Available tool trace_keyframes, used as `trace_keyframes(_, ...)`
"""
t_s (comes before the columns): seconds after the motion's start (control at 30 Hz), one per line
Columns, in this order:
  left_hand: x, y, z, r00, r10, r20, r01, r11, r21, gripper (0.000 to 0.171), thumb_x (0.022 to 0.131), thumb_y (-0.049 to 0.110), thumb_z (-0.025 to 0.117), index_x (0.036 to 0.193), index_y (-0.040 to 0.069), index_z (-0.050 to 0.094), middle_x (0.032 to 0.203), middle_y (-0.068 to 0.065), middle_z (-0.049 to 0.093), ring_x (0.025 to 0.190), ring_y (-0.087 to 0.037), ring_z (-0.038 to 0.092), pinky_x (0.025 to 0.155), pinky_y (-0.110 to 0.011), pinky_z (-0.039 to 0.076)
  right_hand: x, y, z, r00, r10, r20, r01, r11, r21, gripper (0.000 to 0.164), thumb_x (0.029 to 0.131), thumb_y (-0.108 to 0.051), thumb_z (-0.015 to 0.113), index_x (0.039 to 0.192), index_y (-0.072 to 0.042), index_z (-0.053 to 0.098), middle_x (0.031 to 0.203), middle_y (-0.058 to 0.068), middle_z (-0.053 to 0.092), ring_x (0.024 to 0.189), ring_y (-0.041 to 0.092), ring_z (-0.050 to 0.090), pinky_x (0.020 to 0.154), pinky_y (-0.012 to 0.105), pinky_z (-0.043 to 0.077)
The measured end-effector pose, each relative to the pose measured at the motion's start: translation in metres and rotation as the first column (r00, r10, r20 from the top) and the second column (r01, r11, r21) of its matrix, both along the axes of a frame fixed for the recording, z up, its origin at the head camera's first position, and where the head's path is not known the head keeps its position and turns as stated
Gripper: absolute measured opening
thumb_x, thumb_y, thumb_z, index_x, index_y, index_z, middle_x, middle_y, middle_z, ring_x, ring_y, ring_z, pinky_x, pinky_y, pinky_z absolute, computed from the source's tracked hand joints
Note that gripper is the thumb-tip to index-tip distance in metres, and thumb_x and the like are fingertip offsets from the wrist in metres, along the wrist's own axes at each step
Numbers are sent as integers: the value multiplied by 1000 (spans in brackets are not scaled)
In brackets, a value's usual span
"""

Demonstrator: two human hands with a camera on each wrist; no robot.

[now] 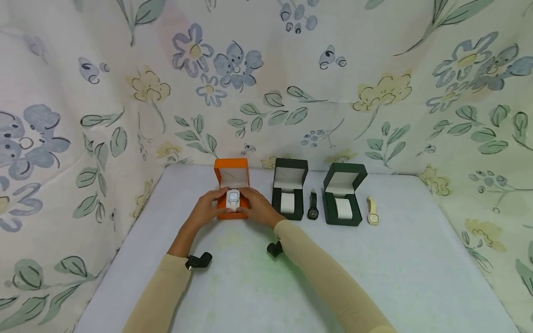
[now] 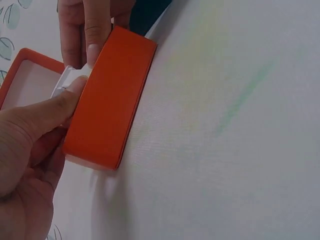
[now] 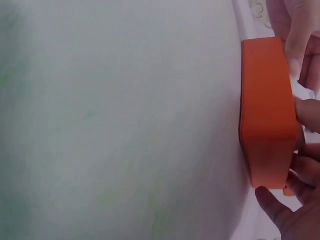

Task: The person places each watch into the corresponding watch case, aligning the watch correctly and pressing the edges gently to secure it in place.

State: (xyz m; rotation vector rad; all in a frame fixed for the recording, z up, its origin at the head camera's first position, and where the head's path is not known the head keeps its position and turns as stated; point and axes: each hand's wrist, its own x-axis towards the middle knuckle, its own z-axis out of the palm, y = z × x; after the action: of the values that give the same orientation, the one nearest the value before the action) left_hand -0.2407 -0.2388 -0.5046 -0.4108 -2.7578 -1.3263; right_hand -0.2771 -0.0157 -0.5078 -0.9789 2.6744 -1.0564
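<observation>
Before a floral cloth, the white watch sits in the orange box left of centre, pinched by the curled left hand and right hand; its seating looks nearly done, the black watch and gold watch seemingly left to box

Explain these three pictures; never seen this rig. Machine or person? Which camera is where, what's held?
No machine: a person works bare-handed. The wide picture comes from a camera worn on the head, looking forward and down. The two close-ups come from wrist cameras, one per arm. On the white table, left to right, are an orange box, a black box, a black watch, a green box and a gold watch. All three boxes are open; the black and green ones show white cushions. The left grip and right grip (the hands) both hold a white watch at the orange box. How firmly it is seated can't be told.
</observation>
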Motion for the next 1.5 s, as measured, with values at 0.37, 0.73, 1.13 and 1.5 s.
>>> trace_keyframes(0.37, 15, -5, -2, 990, 140, 29, -143, 974, 173, 73, 84, 13, 85, 146, -1, 52, 149, -19, 52, 134, -39, 52, 104, -46, 50, 8, 4, 22, 981, -174, -88, 152, 965, -211, 39, 102, -17, 63, 139, -5, 61, 138, 9, 63, 123, 27, 60, 105, 41, 51)
trace_keyframes(0.73, 17, -9, -5, 976, 89, 198, -112, 988, 110, 93, 86, 23, 84, 156, -5, 29, 159, -22, 35, 142, -40, 42, 111, -47, 43, -5, 3, 60, 917, -286, -278, 168, 909, -380, 37, 102, -15, 63, 137, -3, 61, 138, 12, 62, 122, 25, 59, 96, 41, 57)
trace_keyframes(1.13, 15, -12, -6, 974, 11, 224, -56, 979, 195, 90, 87, 13, 82, 157, -3, 28, 160, -21, 31, 141, -38, 43, 113, -46, 39, -17, -4, 77, 987, -163, 13, 157, 922, -354, 61, 105, -19, 57, 159, -7, 31, 165, 11, 29, 148, 26, 35, 113, 43, 44)
trace_keyframes(1.5, 12, -14, -10, 964, 23, 264, -85, 970, 227, 90, 86, 13, 83, 158, 2, 30, 161, -18, 31, 142, -38, 41, 113, -47, 39, -23, -6, 82, 964, -183, 192, 232, 932, -278, 71, 106, -42, 52, 164, -17, 19, 169, 1, 19, 151, 25, 28, 121, 47, 32)
